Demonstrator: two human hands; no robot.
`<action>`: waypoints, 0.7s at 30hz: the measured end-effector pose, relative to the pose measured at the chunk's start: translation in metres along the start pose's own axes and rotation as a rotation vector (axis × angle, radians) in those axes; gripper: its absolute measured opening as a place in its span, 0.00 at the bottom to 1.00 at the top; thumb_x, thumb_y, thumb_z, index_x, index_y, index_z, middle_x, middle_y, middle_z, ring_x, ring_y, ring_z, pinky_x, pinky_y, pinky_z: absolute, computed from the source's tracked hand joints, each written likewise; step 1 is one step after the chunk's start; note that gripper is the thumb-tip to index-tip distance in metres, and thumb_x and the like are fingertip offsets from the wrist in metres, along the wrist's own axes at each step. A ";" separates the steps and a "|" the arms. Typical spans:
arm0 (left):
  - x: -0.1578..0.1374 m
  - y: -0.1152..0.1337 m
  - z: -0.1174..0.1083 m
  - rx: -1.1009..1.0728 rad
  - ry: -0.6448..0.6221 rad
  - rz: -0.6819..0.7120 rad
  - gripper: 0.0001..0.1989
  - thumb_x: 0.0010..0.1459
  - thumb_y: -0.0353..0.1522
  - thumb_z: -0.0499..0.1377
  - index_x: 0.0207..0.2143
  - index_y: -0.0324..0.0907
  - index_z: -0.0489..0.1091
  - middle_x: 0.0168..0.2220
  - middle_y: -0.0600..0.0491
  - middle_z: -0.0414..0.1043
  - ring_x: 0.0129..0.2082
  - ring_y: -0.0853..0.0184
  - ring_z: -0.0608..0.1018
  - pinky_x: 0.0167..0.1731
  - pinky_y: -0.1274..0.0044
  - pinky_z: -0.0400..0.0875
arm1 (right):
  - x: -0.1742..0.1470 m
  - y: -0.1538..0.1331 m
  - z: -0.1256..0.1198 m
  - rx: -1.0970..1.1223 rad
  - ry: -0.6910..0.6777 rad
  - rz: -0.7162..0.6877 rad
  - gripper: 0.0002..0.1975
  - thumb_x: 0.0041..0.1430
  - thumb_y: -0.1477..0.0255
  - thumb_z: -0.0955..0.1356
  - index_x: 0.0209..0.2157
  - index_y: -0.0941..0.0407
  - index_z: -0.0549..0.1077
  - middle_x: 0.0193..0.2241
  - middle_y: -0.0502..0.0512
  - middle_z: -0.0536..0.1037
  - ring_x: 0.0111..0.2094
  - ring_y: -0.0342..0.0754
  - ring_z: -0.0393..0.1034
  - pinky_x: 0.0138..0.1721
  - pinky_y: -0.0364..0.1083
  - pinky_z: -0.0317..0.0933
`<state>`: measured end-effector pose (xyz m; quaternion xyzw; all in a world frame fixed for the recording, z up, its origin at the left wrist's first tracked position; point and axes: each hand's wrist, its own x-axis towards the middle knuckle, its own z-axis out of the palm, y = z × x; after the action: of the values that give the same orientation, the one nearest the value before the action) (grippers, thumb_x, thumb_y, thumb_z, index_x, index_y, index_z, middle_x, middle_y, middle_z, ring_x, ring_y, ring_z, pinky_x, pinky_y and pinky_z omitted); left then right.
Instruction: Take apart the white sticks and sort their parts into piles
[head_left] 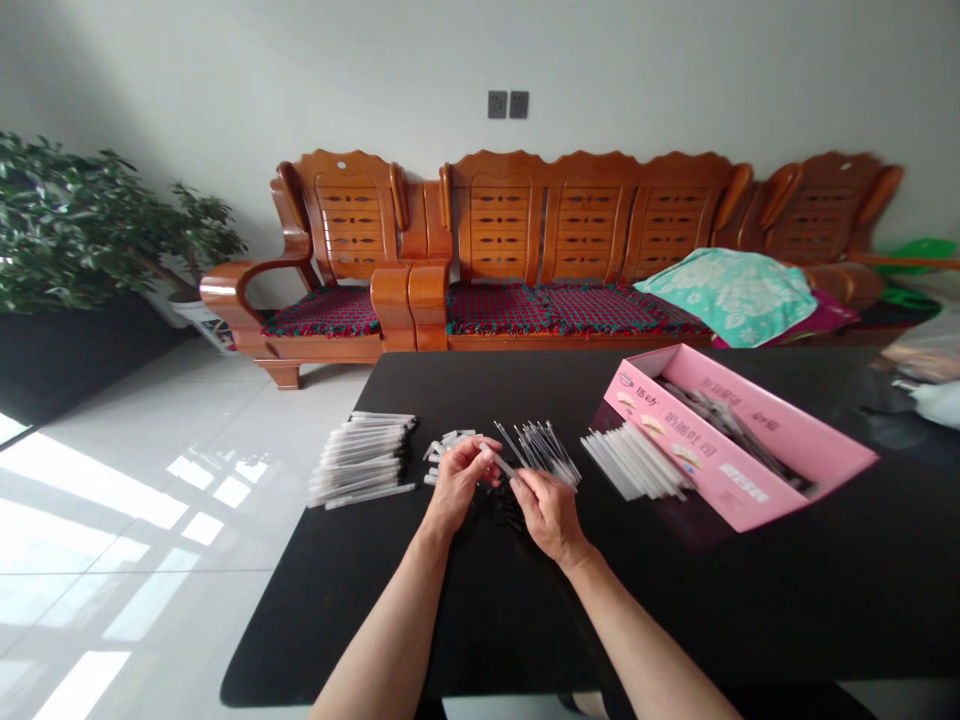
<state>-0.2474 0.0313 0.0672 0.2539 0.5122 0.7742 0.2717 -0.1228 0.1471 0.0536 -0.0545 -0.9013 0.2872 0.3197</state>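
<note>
My left hand point(456, 482) and my right hand point(551, 512) meet over the table, their fingers closed on a slim whitish pen point(501, 462) that slants between them. Fingers cover both of its ends. Just behind my right hand lies a bundle of thin dark-tipped pen refills point(541, 447). White pen caps point(442, 462) are heaped beside my left hand, partly hidden by it. Under and between the hands are small black pieces point(507, 512), too small to make out. Farther left, a stack of white pens point(360, 465) has dark ends on the right.
White pen barrels point(636, 462) lie in a row right of the refills. A pink cardboard box point(694, 455) with dark contents stands beyond them on the black table point(360, 620). Plastic bags point(934, 395) rest at the far right. A wooden sofa point(592, 225) stands behind the table.
</note>
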 end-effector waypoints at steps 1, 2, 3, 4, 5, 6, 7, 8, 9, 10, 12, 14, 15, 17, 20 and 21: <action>0.000 -0.001 0.001 -0.004 0.007 0.005 0.15 0.53 0.41 0.66 0.36 0.38 0.75 0.24 0.53 0.71 0.23 0.71 0.72 0.25 0.79 0.70 | 0.000 -0.001 0.001 0.012 -0.014 0.009 0.14 0.69 0.69 0.58 0.33 0.55 0.72 0.27 0.54 0.75 0.29 0.46 0.69 0.33 0.44 0.57; 0.000 -0.003 0.001 -0.012 0.023 0.009 0.14 0.52 0.40 0.66 0.34 0.38 0.75 0.23 0.54 0.70 0.22 0.72 0.71 0.24 0.80 0.69 | 0.000 -0.002 0.002 0.014 -0.024 0.014 0.15 0.69 0.69 0.58 0.32 0.55 0.71 0.26 0.54 0.75 0.29 0.46 0.68 0.32 0.44 0.56; 0.000 -0.004 0.001 -0.023 0.044 0.009 0.14 0.52 0.40 0.66 0.32 0.37 0.75 0.22 0.54 0.70 0.21 0.73 0.70 0.23 0.80 0.68 | 0.000 -0.003 0.003 0.004 -0.023 0.011 0.15 0.69 0.69 0.58 0.31 0.56 0.71 0.25 0.53 0.74 0.28 0.46 0.68 0.32 0.43 0.56; 0.000 -0.006 0.000 -0.036 0.068 0.006 0.13 0.52 0.40 0.66 0.31 0.37 0.75 0.22 0.55 0.69 0.20 0.74 0.70 0.22 0.81 0.67 | 0.000 -0.004 0.005 -0.024 -0.014 -0.002 0.16 0.69 0.69 0.58 0.30 0.56 0.70 0.25 0.53 0.74 0.28 0.45 0.67 0.32 0.43 0.55; 0.001 -0.007 -0.001 -0.050 0.091 -0.001 0.13 0.52 0.40 0.66 0.30 0.37 0.75 0.21 0.55 0.69 0.19 0.74 0.69 0.21 0.81 0.66 | 0.000 -0.004 0.006 -0.070 0.002 -0.023 0.16 0.69 0.69 0.58 0.29 0.56 0.69 0.24 0.53 0.73 0.27 0.45 0.66 0.32 0.43 0.54; 0.001 -0.008 -0.002 -0.061 0.110 -0.010 0.13 0.52 0.40 0.66 0.30 0.37 0.75 0.21 0.55 0.69 0.19 0.74 0.69 0.20 0.81 0.66 | 0.001 -0.004 0.007 -0.127 0.022 -0.047 0.16 0.69 0.70 0.58 0.28 0.56 0.69 0.23 0.54 0.72 0.27 0.45 0.65 0.31 0.44 0.53; 0.001 -0.009 -0.002 -0.068 0.125 -0.019 0.13 0.52 0.39 0.66 0.30 0.36 0.76 0.21 0.55 0.69 0.19 0.74 0.69 0.20 0.81 0.66 | 0.001 -0.005 0.007 -0.185 0.039 -0.071 0.16 0.68 0.70 0.58 0.27 0.57 0.69 0.22 0.54 0.71 0.26 0.45 0.64 0.31 0.44 0.52; 0.002 -0.010 -0.003 -0.074 0.135 -0.027 0.14 0.51 0.39 0.66 0.30 0.36 0.76 0.21 0.54 0.69 0.19 0.74 0.70 0.20 0.81 0.66 | 0.002 -0.005 0.007 -0.235 0.053 -0.090 0.17 0.68 0.70 0.59 0.26 0.57 0.70 0.21 0.54 0.70 0.26 0.45 0.63 0.31 0.44 0.51; 0.002 -0.010 -0.004 -0.080 0.143 -0.031 0.14 0.51 0.39 0.67 0.31 0.36 0.77 0.21 0.54 0.70 0.19 0.74 0.70 0.21 0.81 0.66 | 0.003 -0.006 0.006 -0.265 0.063 -0.095 0.17 0.68 0.70 0.59 0.26 0.57 0.70 0.20 0.54 0.70 0.26 0.46 0.63 0.31 0.45 0.51; 0.003 -0.010 -0.004 -0.089 0.144 -0.035 0.14 0.51 0.39 0.67 0.31 0.36 0.77 0.21 0.54 0.70 0.19 0.73 0.71 0.21 0.81 0.67 | 0.004 -0.008 0.005 -0.264 0.065 -0.086 0.17 0.67 0.70 0.60 0.26 0.57 0.70 0.20 0.54 0.70 0.26 0.46 0.62 0.31 0.45 0.50; 0.004 -0.007 -0.006 -0.109 0.123 -0.038 0.14 0.50 0.39 0.67 0.32 0.36 0.77 0.21 0.54 0.70 0.20 0.73 0.71 0.22 0.80 0.67 | 0.007 -0.013 0.000 -0.148 0.036 -0.014 0.17 0.67 0.68 0.60 0.27 0.57 0.72 0.21 0.53 0.70 0.25 0.45 0.62 0.30 0.44 0.50; 0.005 -0.004 -0.009 -0.129 0.090 -0.037 0.15 0.49 0.39 0.68 0.32 0.36 0.77 0.21 0.54 0.70 0.19 0.73 0.70 0.22 0.80 0.66 | 0.011 -0.021 -0.006 0.105 -0.048 0.129 0.17 0.67 0.64 0.61 0.29 0.57 0.73 0.20 0.50 0.68 0.23 0.42 0.60 0.27 0.43 0.49; 0.005 -0.003 -0.011 -0.137 0.076 -0.036 0.15 0.48 0.40 0.68 0.32 0.36 0.76 0.21 0.54 0.70 0.19 0.74 0.70 0.22 0.80 0.66 | 0.013 -0.025 -0.008 0.270 -0.099 0.225 0.18 0.66 0.61 0.61 0.30 0.57 0.73 0.19 0.48 0.66 0.21 0.41 0.58 0.25 0.42 0.47; 0.004 -0.001 -0.012 -0.147 0.061 -0.032 0.16 0.48 0.40 0.69 0.32 0.36 0.76 0.21 0.54 0.70 0.19 0.74 0.69 0.21 0.80 0.65 | 0.017 -0.032 -0.013 0.622 -0.199 0.441 0.21 0.64 0.56 0.62 0.32 0.58 0.74 0.15 0.44 0.60 0.16 0.39 0.51 0.20 0.42 0.44; 0.003 -0.001 -0.011 -0.156 0.054 -0.027 0.16 0.48 0.40 0.68 0.31 0.36 0.76 0.21 0.54 0.69 0.18 0.74 0.68 0.21 0.80 0.64 | 0.021 -0.039 -0.016 0.978 -0.309 0.660 0.22 0.62 0.53 0.62 0.34 0.59 0.74 0.12 0.39 0.51 0.13 0.38 0.42 0.15 0.41 0.40; 0.003 0.000 -0.010 -0.155 0.052 -0.030 0.15 0.48 0.40 0.68 0.31 0.36 0.76 0.21 0.54 0.69 0.18 0.74 0.68 0.21 0.80 0.64 | 0.021 -0.041 -0.016 0.993 -0.312 0.668 0.22 0.62 0.54 0.62 0.34 0.59 0.74 0.12 0.38 0.50 0.13 0.38 0.41 0.15 0.41 0.40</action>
<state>-0.2561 0.0266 0.0635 0.2041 0.4614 0.8137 0.2887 -0.1261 0.1269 0.0974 -0.1360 -0.6304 0.7615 0.0640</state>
